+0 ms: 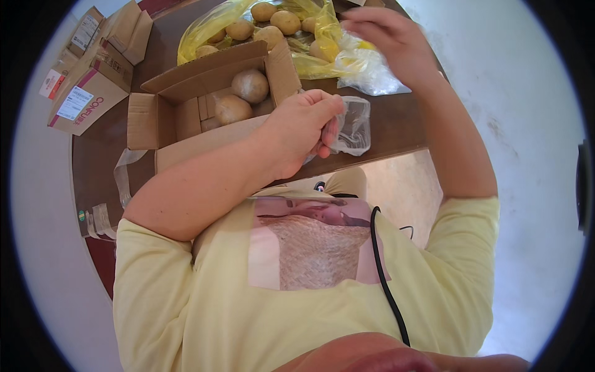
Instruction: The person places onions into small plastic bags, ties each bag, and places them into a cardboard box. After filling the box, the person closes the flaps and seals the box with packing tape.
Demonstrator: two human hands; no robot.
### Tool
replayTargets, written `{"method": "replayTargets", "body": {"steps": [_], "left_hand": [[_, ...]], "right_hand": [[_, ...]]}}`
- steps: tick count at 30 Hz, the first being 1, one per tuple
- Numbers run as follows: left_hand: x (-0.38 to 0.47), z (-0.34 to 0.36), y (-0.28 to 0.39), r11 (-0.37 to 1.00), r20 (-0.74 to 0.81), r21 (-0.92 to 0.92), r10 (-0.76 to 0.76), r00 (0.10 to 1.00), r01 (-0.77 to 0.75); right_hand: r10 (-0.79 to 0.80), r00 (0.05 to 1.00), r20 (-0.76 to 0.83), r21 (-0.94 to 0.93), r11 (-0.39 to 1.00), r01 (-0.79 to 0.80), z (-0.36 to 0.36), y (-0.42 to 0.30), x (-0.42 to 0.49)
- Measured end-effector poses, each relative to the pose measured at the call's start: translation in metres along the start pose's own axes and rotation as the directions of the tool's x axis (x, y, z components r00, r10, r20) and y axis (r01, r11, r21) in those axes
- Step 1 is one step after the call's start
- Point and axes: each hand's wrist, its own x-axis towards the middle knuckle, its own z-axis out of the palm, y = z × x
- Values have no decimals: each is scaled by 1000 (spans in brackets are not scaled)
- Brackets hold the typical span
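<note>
My left hand [304, 123] grips a small clear plastic bag [355, 125], which hangs open to the right of its fingers. Blurred by motion, my right hand [390, 42] is beside a yellow plastic bag [197, 35], its fingers extended and nothing visible in them. Several loose potatoes [285, 22] lie in that yellow bag. Below my right hand rests a crumpled bundle of clear plastic bags [372, 69]. An open cardboard box [179, 118] stands left of my left hand. Inside it are a plastic-wrapped potato [251, 86] and another wrapped potato [233, 110]; my forearm crosses its near flap.
Several closed cardboard boxes [93, 88] bearing labels stand at the left end of the dark brown table [395, 121]. Strips of clear tape [123, 174] hang at the table's left side. A black cable [383, 274] runs down my shirt.
</note>
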Motion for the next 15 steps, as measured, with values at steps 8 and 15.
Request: {"method": "replayTargets", "body": {"steps": [8,15], "left_hand": [[5,-1,-10,1000,42,-22,8,999,-7],[3,-2,-11,1000,88,12,26,996,-27]], "right_hand": [[476,694,540,-809,522,271,75,38,75],[609,577,545,-834,464,298,73,67,72]]}}
